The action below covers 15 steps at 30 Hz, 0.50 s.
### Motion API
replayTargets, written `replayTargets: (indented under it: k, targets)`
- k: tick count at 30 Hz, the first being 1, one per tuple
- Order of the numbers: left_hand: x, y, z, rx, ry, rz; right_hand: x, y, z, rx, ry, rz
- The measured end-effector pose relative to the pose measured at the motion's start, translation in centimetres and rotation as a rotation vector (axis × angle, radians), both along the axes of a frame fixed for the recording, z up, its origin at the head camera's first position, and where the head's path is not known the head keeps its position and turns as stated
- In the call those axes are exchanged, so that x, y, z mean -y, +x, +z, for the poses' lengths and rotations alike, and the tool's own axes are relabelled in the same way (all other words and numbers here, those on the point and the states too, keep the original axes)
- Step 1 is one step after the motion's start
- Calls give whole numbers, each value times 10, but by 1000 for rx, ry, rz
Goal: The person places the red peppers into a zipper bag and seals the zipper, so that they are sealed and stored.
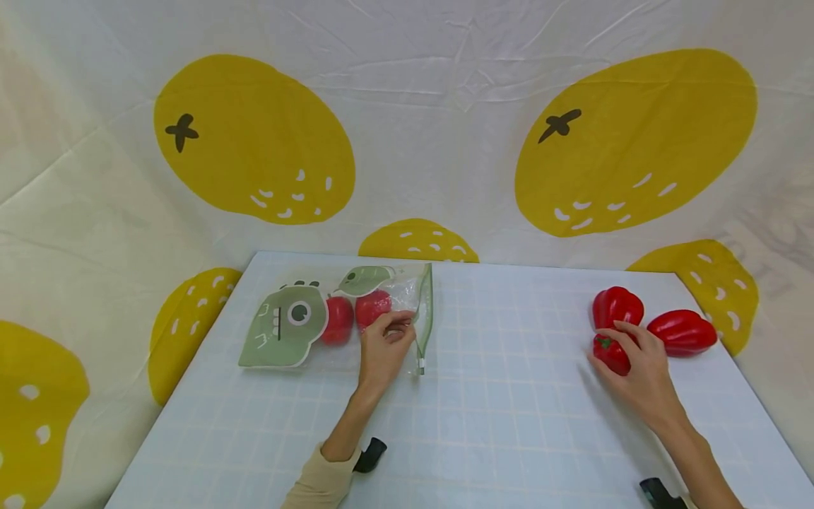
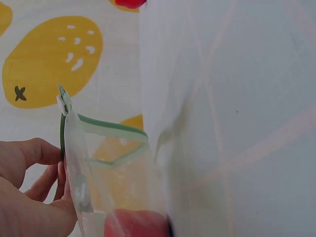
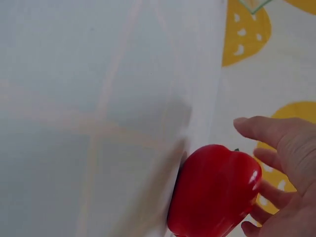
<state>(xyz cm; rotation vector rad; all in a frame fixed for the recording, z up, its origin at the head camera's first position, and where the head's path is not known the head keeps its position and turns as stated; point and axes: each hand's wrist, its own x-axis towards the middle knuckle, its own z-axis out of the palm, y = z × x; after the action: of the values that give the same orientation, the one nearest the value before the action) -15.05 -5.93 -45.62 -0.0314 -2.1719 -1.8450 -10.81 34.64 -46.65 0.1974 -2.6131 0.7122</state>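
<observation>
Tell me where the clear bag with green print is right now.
In the head view, the clear bag is on the left side of the table, toward its far edge, with the left hand at its green zip end.

A pale gridded table (image 1: 509, 417); a zip bag (image 1: 273, 332) lies left; three red peppers (image 1: 682, 332), right.

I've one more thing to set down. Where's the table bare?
The widest bare patch of table lies between the bag and the red peppers. Another, near left, lies between the bag and left sleeve. Crowded: far right, with the right hand at the peppers; far left, with the left hand pinching the bag.
</observation>
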Motion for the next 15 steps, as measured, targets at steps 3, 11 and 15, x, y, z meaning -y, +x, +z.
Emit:
replayTargets:
  k: [3,11,15]
  targets:
    - [0,0,0,-5,-3,-1,-3,2,-1,10,25,16]
    - [1,-1,-2,-13,0,-8,-14,6,0,71,85,50]
    - [1,-1,-1,-4,-21,-7,-17,5,4,97,99,33]
